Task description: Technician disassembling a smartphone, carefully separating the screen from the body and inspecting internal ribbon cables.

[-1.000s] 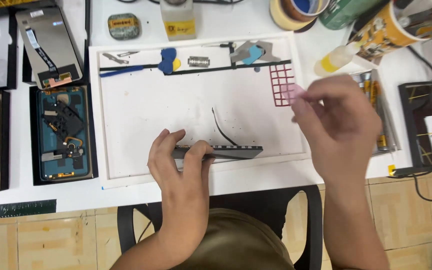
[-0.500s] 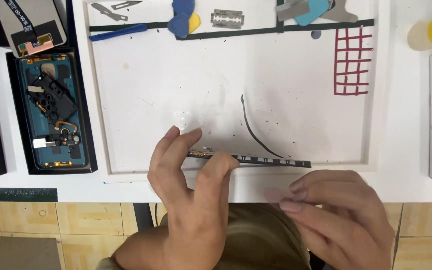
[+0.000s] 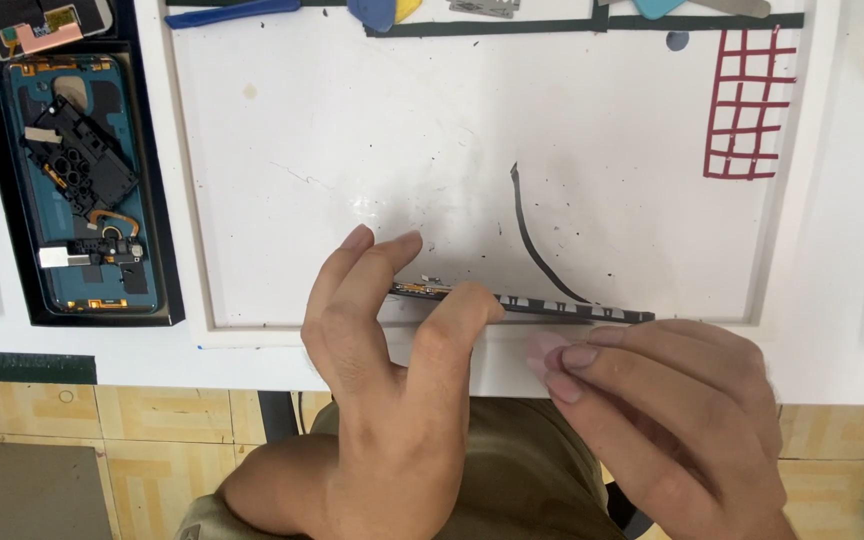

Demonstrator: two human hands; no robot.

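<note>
The left hand point(image 3: 382, 350) pinches a thin dark phone panel point(image 3: 527, 303) on edge at the white mat's point(image 3: 352, 150) near border, while the right hand's point(image 3: 662, 400) fingertips point(image 3: 562, 355), apparently empty, should approach its edge gently, keeping it steady.

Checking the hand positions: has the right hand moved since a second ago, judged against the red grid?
Yes. The right hand was up beside the red grid; now it sits well below it, at the mat's near edge by the dark strip.

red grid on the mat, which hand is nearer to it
Right. The right hand lies below the red grid, at the mat's near edge; the left hand is further left, holding the dark strip.
</note>
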